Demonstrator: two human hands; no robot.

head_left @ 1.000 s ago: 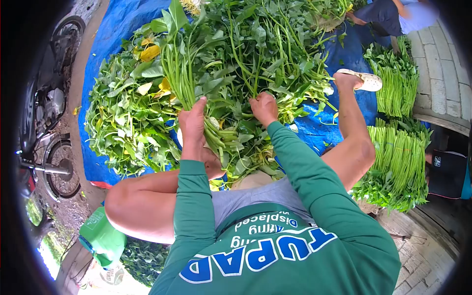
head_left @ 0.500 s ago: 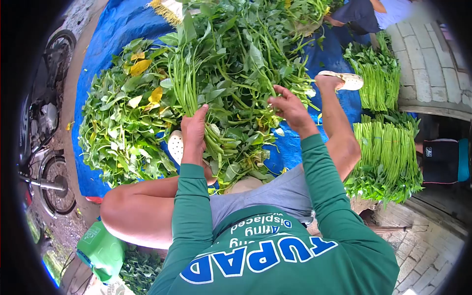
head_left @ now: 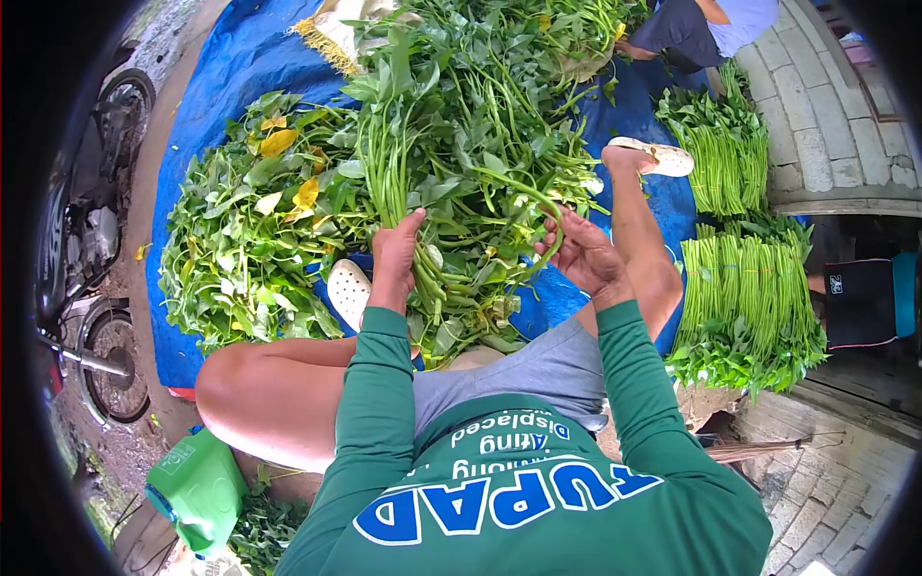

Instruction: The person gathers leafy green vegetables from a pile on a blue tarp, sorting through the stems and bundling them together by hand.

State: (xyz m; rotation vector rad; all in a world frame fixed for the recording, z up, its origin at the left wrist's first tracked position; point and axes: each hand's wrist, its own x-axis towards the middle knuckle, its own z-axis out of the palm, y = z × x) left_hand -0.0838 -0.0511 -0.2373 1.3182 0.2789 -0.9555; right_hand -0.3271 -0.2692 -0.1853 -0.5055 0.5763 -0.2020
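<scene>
My left hand (head_left: 396, 257) is closed round a bunch of long green stems (head_left: 386, 173), whose leafy tops point away from me and whose cut ends hang past my palm. To its right, my right hand (head_left: 584, 252) has its fingers curled round a single green stem (head_left: 523, 187) that bends toward the pile. A large heap of leafy greens (head_left: 490, 106) lies beyond and between both hands. Loose leaves with some yellow ones form another heap (head_left: 245, 230) on the left.
A blue tarp (head_left: 206, 106) lies under the greens. Tied bundles (head_left: 744, 298) are stacked at the right, near my outstretched leg. A green jug (head_left: 202, 490) stands lower left, a motorcycle (head_left: 96, 240) at far left. Another person (head_left: 687, 34) sits at upper right.
My right hand has come back from the heap toward me and to the right, now with a stem in its fingers. My left hand keeps its bunch.
</scene>
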